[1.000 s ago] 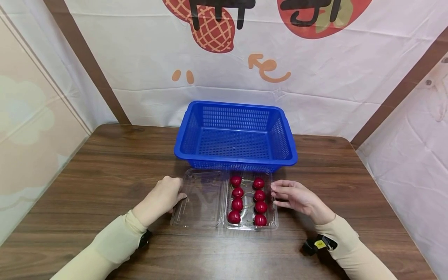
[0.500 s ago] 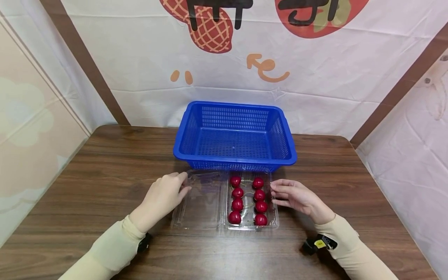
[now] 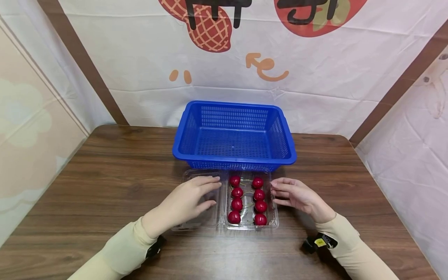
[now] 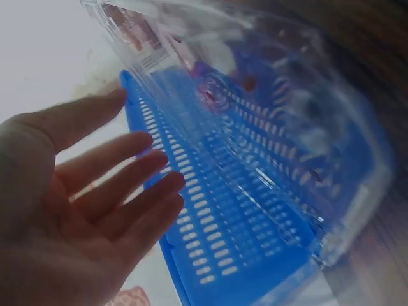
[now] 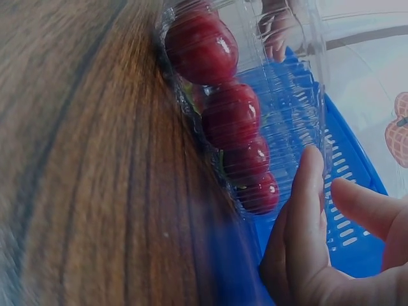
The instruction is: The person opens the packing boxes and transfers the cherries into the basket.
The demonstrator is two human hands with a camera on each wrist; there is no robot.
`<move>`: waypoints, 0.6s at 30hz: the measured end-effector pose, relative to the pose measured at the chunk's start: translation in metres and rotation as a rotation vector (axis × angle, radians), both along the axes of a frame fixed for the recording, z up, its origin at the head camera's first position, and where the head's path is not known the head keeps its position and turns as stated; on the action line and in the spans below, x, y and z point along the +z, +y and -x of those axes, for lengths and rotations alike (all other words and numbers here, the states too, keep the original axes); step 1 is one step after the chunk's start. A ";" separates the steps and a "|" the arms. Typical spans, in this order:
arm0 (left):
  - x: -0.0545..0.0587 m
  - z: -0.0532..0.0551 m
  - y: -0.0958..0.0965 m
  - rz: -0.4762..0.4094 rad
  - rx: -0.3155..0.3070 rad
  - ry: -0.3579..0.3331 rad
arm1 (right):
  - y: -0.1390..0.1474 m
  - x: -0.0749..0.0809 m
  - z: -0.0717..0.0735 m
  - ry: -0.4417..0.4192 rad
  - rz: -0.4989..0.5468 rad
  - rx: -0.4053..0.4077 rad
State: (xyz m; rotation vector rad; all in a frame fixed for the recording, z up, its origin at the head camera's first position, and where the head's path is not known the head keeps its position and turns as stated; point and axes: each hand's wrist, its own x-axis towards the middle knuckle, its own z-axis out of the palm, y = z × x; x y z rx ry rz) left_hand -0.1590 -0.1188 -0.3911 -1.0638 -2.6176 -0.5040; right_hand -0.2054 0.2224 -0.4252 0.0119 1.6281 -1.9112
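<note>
A clear plastic clamshell box point(image 3: 247, 214) lies opened out on the table, its hinge between the two halves. Two rows of shiny red cherries point(image 3: 237, 192) with thin green stems fill the right half. Over the left half, the lid point(image 3: 213, 221), my left hand point(image 3: 187, 200) hovers with extended, spread fingers and holds nothing; it hides much of the lid. At the box's right wall, my right hand point(image 3: 297, 196) stands with fingertips right at the rim and fingers fairly straight. The right wrist view shows those fingers point(image 5: 309, 197) alongside the clear wall, close to the cherries point(image 5: 231, 115).
A blue slotted plastic basket point(image 3: 234, 160) stands just behind the box, nothing inside it. Beyond the table's back edge hangs a white printed cloth point(image 3: 147, 58). Brown wood-grain tabletop point(image 3: 115, 179) extends to both sides and in front.
My left hand has left the lid's outer left edge, moved up along it, then right over the lid, its fingers straightening. My right hand and the box have stayed in place.
</note>
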 end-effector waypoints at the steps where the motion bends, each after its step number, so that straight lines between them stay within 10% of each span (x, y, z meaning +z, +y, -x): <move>1: 0.000 0.001 0.001 0.011 -0.028 0.000 | 0.000 0.000 0.000 -0.001 -0.001 -0.002; 7: 0.000 0.002 0.007 0.063 -0.150 -0.032 | 0.001 -0.001 0.001 -0.005 -0.001 -0.008; 18: -0.003 0.004 0.010 0.074 -0.158 -0.061 | 0.002 -0.001 0.001 0.001 -0.011 -0.023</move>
